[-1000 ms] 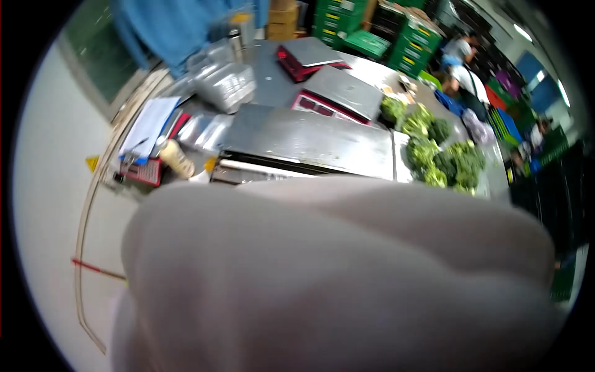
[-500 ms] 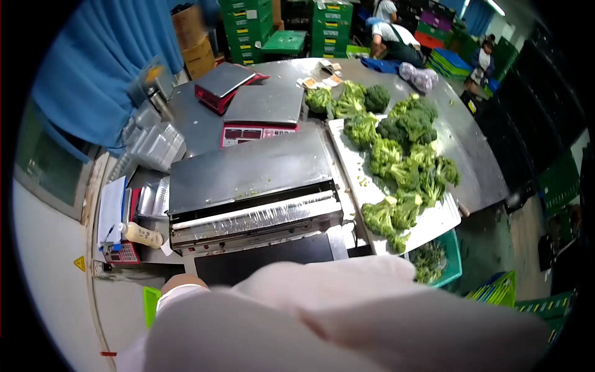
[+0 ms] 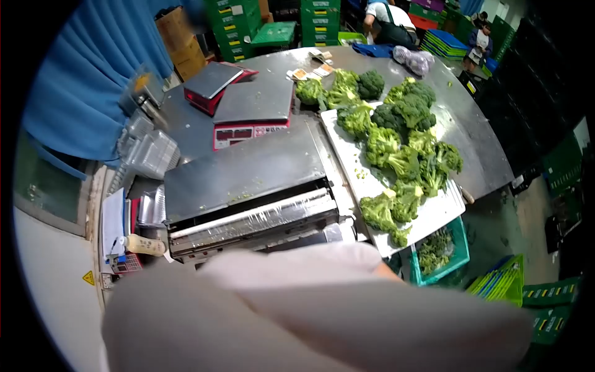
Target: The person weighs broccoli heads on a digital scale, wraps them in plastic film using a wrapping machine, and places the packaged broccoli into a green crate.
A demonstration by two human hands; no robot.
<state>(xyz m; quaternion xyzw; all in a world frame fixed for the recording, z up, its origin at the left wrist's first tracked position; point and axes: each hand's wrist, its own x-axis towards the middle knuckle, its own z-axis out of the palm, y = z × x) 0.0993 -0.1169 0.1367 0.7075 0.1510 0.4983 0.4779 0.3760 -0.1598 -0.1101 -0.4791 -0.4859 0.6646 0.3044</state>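
Pale sleeves (image 3: 297,260), blurred and close to the camera, fill the bottom of the view. Both my hands are hidden; only a sliver of skin shows at a sleeve's right end, and I cannot tell which arm it belongs to. Just beyond the sleeves stands a wrapping machine (image 3: 248,173) with a flat metal top and a roll of clear film (image 3: 260,214) along its front. To its right, several broccoli heads (image 3: 403,158) lie on a white board (image 3: 347,158), some reaching past its far edge.
Red-framed scales (image 3: 254,102) stand behind the machine on the metal table (image 3: 468,118). Clear plastic trays (image 3: 152,155) and a bottle (image 3: 145,245) are on the left. A teal bin (image 3: 458,248) with green trimmings sits below the board. Beyond the table a person (image 3: 390,23) bends over.
The view has shifted slightly. The sleeves now cover the dark panel at the machine's front, and the skin with a white cuff at lower left is gone from sight. The broccoli looks unmoved.
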